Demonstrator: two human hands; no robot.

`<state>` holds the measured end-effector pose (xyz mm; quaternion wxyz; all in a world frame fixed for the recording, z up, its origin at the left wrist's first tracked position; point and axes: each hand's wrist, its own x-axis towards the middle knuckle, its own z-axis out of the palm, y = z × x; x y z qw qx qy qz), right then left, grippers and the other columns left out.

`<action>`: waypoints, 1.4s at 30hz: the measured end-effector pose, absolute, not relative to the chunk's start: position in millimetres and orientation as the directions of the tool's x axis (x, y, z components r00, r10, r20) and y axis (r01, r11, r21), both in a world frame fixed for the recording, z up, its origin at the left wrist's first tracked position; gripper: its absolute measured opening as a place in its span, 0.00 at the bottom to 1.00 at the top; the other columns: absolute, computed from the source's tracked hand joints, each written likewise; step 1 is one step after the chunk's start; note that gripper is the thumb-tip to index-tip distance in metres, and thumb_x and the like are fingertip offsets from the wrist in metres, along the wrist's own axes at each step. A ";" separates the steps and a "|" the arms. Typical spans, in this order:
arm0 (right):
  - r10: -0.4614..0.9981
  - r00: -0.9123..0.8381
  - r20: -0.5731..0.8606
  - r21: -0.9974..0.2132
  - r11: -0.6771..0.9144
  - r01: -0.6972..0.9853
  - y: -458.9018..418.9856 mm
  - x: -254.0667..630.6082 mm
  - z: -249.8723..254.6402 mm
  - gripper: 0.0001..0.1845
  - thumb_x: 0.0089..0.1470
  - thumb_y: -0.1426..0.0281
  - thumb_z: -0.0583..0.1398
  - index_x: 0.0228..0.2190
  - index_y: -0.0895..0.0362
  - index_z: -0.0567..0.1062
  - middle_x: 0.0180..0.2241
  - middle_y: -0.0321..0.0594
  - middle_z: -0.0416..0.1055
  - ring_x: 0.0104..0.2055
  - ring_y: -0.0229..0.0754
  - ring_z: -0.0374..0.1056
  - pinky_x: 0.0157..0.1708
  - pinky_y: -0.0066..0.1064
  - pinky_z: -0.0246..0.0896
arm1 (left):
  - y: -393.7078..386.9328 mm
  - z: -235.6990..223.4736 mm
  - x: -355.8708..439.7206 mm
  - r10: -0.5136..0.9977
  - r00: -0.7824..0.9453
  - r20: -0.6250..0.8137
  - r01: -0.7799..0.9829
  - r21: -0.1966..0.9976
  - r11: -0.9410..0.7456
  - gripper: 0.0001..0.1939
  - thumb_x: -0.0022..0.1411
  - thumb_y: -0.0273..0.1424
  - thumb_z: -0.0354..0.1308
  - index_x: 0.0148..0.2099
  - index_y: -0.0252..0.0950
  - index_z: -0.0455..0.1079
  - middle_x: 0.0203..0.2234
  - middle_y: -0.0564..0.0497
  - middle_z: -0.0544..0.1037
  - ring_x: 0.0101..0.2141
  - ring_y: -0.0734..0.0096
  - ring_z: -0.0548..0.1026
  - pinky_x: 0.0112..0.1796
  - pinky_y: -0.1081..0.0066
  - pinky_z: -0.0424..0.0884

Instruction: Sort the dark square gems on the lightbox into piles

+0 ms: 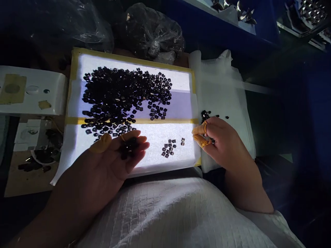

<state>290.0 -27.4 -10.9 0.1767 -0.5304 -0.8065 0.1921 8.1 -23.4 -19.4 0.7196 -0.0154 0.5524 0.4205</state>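
Note:
My left hand (113,155), palm up and cupped, holds a cluster of small dark parts (129,146) over the front left of a lit white panel (152,134). Yellow finger cots cover its thumb and a finger. My right hand (219,139) is at the panel's right edge, its yellow-covered thumb and finger closed in a pinch. What lies between those tips, if anything, is too small to tell. A large pile of small dark parts (116,89) spreads over the panel's back left. Between my hands lies a small loose group of parts (168,148).
White sheets (222,79) lie right of the panel, with a few dark parts (205,114) near my right hand. Tied clear plastic bags (155,31) stand behind. On the left are a white box (54,93) and a brown board (28,182) with dark pieces.

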 end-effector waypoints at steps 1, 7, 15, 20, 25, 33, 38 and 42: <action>0.894 -0.444 0.065 -0.506 0.413 0.757 -27.1 280.4 -9.8 0.08 0.64 0.77 0.58 0.34 0.55 0.74 0.34 0.39 0.70 0.36 0.42 0.66 0.37 0.36 0.65 | -22.5 -17.9 9.4 0.582 0.034 -0.812 -0.622 0.439 0.648 0.20 0.74 0.33 0.49 0.40 0.31 0.82 0.36 0.41 0.85 0.34 0.61 0.85 0.36 0.68 0.85; 0.760 -0.642 -0.107 -0.394 0.560 0.729 -18.0 244.7 -4.1 0.11 0.60 0.83 0.57 0.30 0.58 0.74 0.33 0.40 0.68 0.34 0.41 0.60 0.36 0.36 0.58 | -23.8 -18.9 8.4 0.581 0.022 -0.814 -0.619 0.445 0.647 0.23 0.75 0.33 0.46 0.39 0.30 0.82 0.34 0.43 0.85 0.34 0.62 0.85 0.35 0.68 0.85; 0.829 -0.556 -0.065 -0.444 0.475 0.760 -21.1 260.3 -10.5 0.09 0.64 0.80 0.57 0.35 0.57 0.75 0.34 0.40 0.68 0.37 0.42 0.63 0.37 0.36 0.61 | -28.6 -28.6 1.9 0.620 0.062 -0.782 -0.602 0.466 0.648 0.18 0.72 0.36 0.52 0.44 0.33 0.83 0.41 0.40 0.85 0.39 0.59 0.85 0.39 0.68 0.85; 0.812 -0.583 -0.031 -0.457 0.508 0.731 -30.1 260.1 -16.4 0.10 0.62 0.81 0.57 0.32 0.57 0.72 0.35 0.40 0.68 0.36 0.41 0.61 0.37 0.34 0.59 | -25.4 -25.2 6.1 0.593 0.052 -0.804 -0.615 0.442 0.653 0.19 0.73 0.36 0.51 0.41 0.35 0.83 0.39 0.41 0.85 0.36 0.60 0.85 0.37 0.69 0.85; 0.751 -0.656 -0.071 -0.374 0.590 0.716 -31.1 251.6 -18.8 0.13 0.61 0.83 0.53 0.33 0.57 0.73 0.35 0.41 0.68 0.34 0.41 0.57 0.34 0.34 0.54 | -27.7 -27.9 3.2 0.606 0.090 -0.791 -0.629 0.427 0.650 0.20 0.74 0.33 0.49 0.42 0.31 0.82 0.38 0.42 0.86 0.37 0.60 0.85 0.38 0.68 0.85; 0.762 -0.648 0.009 -0.412 0.593 0.691 -29.8 255.9 -17.0 0.11 0.66 0.80 0.53 0.34 0.57 0.73 0.34 0.41 0.69 0.35 0.41 0.59 0.37 0.35 0.58 | -26.7 -22.6 6.1 0.586 0.044 -0.809 -0.628 0.434 0.646 0.22 0.75 0.33 0.47 0.41 0.32 0.82 0.37 0.42 0.85 0.36 0.61 0.85 0.37 0.68 0.86; 0.888 -0.446 0.113 -0.445 0.446 0.776 -28.7 293.7 -18.2 0.09 0.64 0.79 0.56 0.35 0.55 0.71 0.35 0.41 0.70 0.38 0.43 0.66 0.39 0.37 0.65 | -23.1 -18.8 9.5 0.551 0.011 -0.835 -0.606 0.433 0.668 0.26 0.76 0.36 0.44 0.39 0.33 0.83 0.38 0.42 0.85 0.33 0.62 0.84 0.34 0.69 0.85; 0.945 -0.289 0.152 -0.293 0.322 0.900 -25.7 317.8 -25.7 0.10 0.60 0.79 0.57 0.29 0.53 0.67 0.33 0.42 0.68 0.36 0.46 0.65 0.34 0.38 0.64 | -23.6 -18.1 10.2 0.584 0.044 -0.810 -0.607 0.443 0.660 0.24 0.75 0.36 0.47 0.38 0.32 0.83 0.36 0.44 0.85 0.34 0.64 0.84 0.36 0.71 0.85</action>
